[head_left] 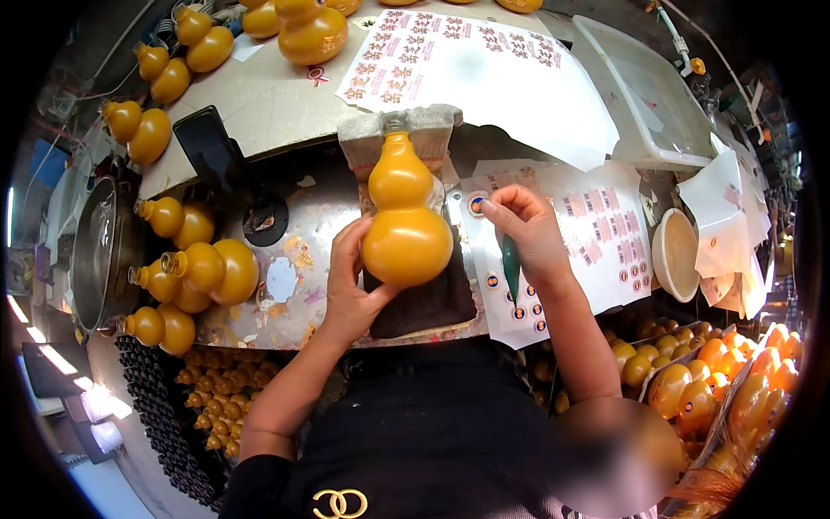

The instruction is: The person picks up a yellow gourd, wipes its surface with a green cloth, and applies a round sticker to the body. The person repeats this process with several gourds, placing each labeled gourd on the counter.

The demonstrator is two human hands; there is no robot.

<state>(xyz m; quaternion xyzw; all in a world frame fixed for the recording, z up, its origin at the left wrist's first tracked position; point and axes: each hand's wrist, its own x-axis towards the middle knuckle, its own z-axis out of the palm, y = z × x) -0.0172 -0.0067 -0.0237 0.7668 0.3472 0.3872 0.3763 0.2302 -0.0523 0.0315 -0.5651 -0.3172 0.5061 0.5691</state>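
Note:
A glossy yellow gourd-shaped bottle (405, 242) lies in the middle, its neck pointing away from me on a folded cloth (356, 138). My left hand (350, 268) grips the bottle's wide lower bulb from the left and below. To the right, my right hand (532, 229) is closed, with a slim green pointed tool (510, 270) tucked in it, tip down. A small round dark-blue and orange sticker (475, 205) is at its thumb and fingertip; whether it is free of the sheet I cannot tell. Beneath lies a white sheet (484, 242) bearing similar round stickers.
Several gourd bottles (226, 272) stand at the left, near a phone on a stand (207, 147) and a metal basin (105, 251). Printed sheets (519, 95) and a clear plastic tray (648, 95) lie at the back. A round bowl (676, 255) and crates of gourds (692, 381) are right.

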